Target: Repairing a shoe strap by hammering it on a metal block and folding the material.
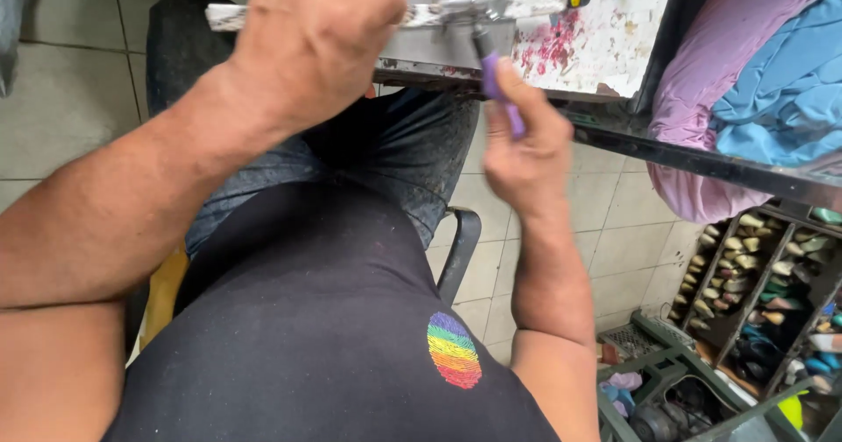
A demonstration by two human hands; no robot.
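Head view: the right hand grips a purple-handled tool against a metal fitting at the table edge; the left hand, closed, clamps the paint-flecked bar. Mid-turning, apparently; steady pressure comes next.

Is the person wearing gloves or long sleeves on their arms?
No gloves and no long sleeves. Both arms are bare all the way down, and the left hand and right hand are bare too. No watch, bracelet or ring shows. The person wears a black shirt with a small rainbow-striped oval patch.
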